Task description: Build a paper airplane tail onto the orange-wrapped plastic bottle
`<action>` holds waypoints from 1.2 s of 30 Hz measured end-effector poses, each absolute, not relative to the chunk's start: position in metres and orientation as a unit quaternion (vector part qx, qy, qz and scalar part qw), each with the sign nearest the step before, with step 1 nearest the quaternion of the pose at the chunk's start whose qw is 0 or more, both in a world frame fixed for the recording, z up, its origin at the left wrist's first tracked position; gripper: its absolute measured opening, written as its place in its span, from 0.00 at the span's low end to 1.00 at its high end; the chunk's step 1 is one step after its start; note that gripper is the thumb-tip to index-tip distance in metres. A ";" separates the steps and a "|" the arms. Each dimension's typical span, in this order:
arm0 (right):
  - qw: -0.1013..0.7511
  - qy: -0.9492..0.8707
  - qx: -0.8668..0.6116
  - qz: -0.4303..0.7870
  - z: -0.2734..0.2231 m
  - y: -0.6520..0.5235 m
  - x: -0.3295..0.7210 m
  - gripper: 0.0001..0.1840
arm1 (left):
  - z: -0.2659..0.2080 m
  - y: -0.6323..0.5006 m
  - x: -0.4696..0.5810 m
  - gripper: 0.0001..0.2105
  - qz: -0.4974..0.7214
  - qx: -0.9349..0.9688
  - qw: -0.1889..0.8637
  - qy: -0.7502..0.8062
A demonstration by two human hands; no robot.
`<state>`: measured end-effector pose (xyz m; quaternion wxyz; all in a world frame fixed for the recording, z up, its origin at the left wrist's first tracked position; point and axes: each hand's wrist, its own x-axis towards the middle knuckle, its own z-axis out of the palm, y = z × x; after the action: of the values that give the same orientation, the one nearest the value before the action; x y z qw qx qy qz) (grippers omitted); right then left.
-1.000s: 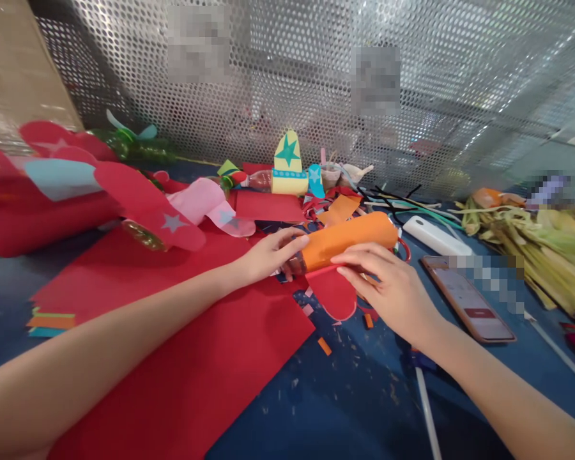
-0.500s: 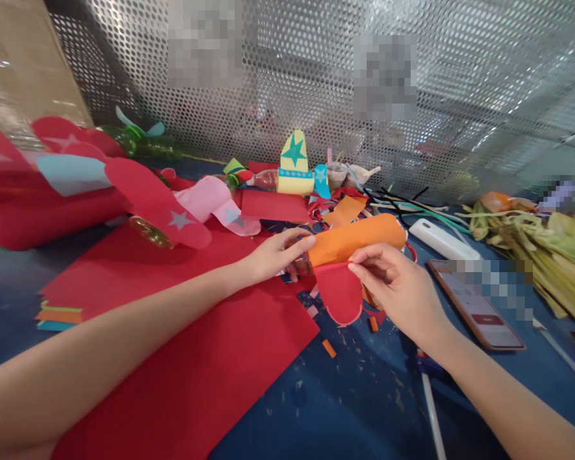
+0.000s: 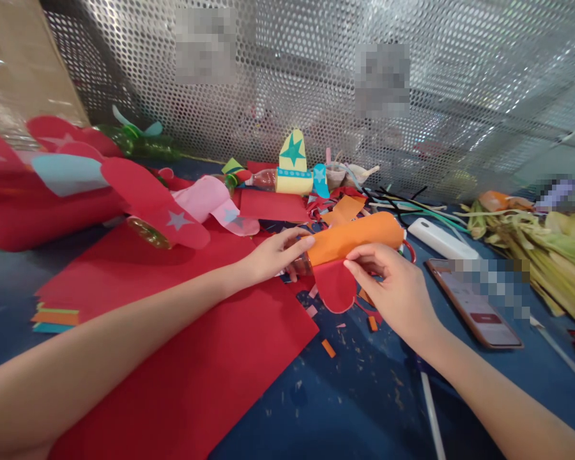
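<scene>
A plastic bottle wrapped in orange paper (image 3: 359, 236) lies on its side in front of me. My left hand (image 3: 278, 254) is closed around its neck end, where bare clear plastic shows. A red paper wing (image 3: 335, 285) with a rounded end hangs along the near side of the orange wrap. My right hand (image 3: 388, 281) pinches the wing's upper edge between thumb and forefinger, against the orange paper. Whether the wing is stuck to the wrap I cannot tell.
Large red paper sheets (image 3: 211, 370) lie under my left arm. Finished paper-covered bottles, one with a yellow fin (image 3: 293, 153), stand at the back. A phone (image 3: 476, 306), a white glue gun-like stick (image 3: 441, 239) and dried husks (image 3: 546, 249) lie right. Scraps are scattered around.
The red wing has tilted inward, its rounded end now a little higher. My right hand has shifted slightly left along its edge. My left hand stays on the bottle.
</scene>
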<state>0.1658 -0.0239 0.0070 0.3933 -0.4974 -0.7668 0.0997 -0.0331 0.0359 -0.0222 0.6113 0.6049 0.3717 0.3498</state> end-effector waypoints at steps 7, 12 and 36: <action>0.379 -0.803 -0.459 -0.039 0.004 -0.025 0.162 0.05 | -0.021 0.035 -0.032 0.17 0.352 0.594 0.612 0.385; 0.371 -0.805 -0.457 -0.069 0.003 -0.025 0.162 0.05 | -0.022 0.035 -0.033 0.18 0.352 0.607 0.603 0.380; 0.306 -0.871 -0.369 -0.108 0.000 -0.026 0.161 0.08 | -0.022 0.033 -0.035 0.19 0.341 0.673 0.539 0.376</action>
<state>0.1605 -0.0260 0.0000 0.3056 -0.3691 -0.8710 -0.1084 -0.0350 0.0327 -0.0221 0.5388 0.6725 0.3760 0.3406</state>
